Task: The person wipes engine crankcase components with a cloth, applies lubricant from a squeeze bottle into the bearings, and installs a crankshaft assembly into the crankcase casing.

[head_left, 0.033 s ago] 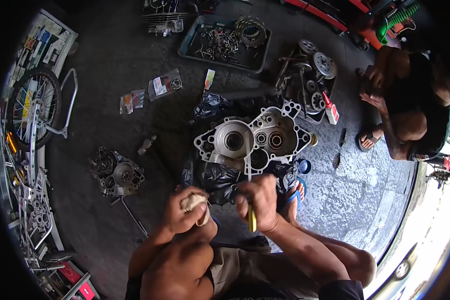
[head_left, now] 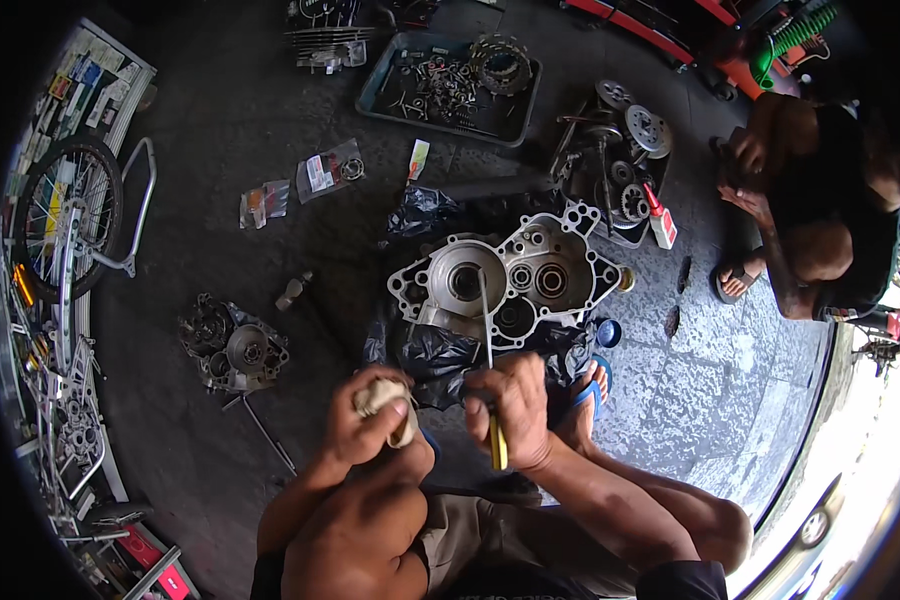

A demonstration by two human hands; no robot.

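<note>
My right hand [head_left: 515, 405] is closed around the yellow-and-black handle of a screwdriver [head_left: 497, 440]. Its long thin shaft reaches away from me, with the tip over the round left chamber of a silver engine crankcase half [head_left: 555, 240]. Whether the tip touches metal I cannot tell. My left hand [head_left: 365, 425] grips a crumpled beige rag [head_left: 382, 402] above my left knee. Black plastic sheeting [head_left: 440, 352] lies beneath the crankcase, which rests open side up with its bearings showing.
A second engine case part [head_left: 235, 345] lies on the floor at left. Beyond the crankcase stands a tray of small hardware [head_left: 450, 125]. Gears and shafts [head_left: 625, 170] fill another tray, beside a red-and-white bottle [head_left: 662, 220]. A person [head_left: 820, 200] squats at right.
My right hand has shifted slightly left, swinging the screwdriver's tip from the wall between the chambers into the left round chamber. My left hand with the rag has barely moved.
</note>
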